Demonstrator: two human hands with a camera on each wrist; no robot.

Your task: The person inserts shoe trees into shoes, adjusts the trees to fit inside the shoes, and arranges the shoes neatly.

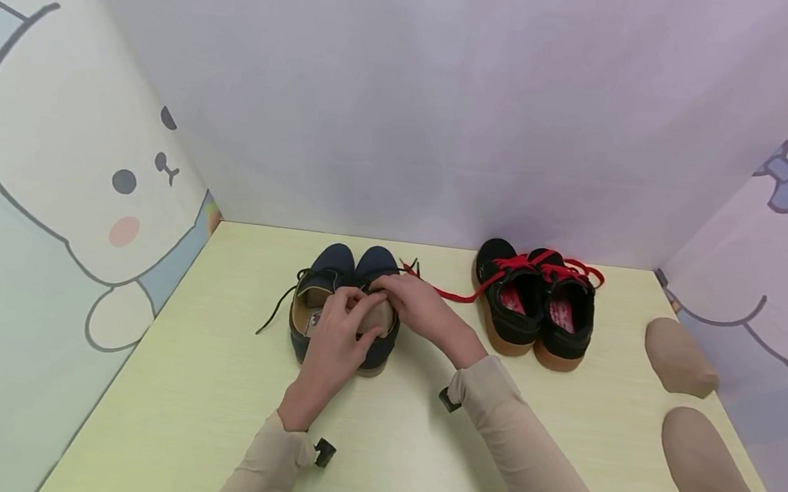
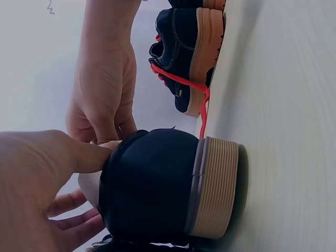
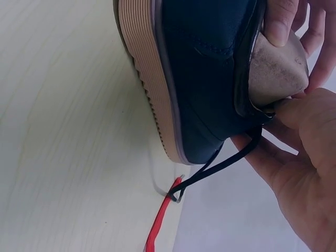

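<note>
A pair of navy lace-up shoes stands on the table, toes toward the back wall. Into the opening of the right navy shoe [image 1: 377, 260] goes a beige padded shoe insert [image 3: 275, 68], its upper part showing above the collar. My left hand [image 1: 333, 338] pinches this insert, thumb on the heel side and fingers beyond it. My right hand [image 1: 424, 310] grips the shoe's opening near the tongue, with the thumb close to the insert. Beside it, the left navy shoe [image 1: 333, 260] shows a bare insole, and its black lace [image 1: 278, 310] trails onto the table.
Black shoes [image 1: 519, 329] with red laces [image 1: 456, 296] stand to the right, one lace reaching toward the navy pair. Two beige pads [image 1: 680, 357] lie at the table's right edge. Walls with cartoon prints enclose the table [image 1: 216, 386].
</note>
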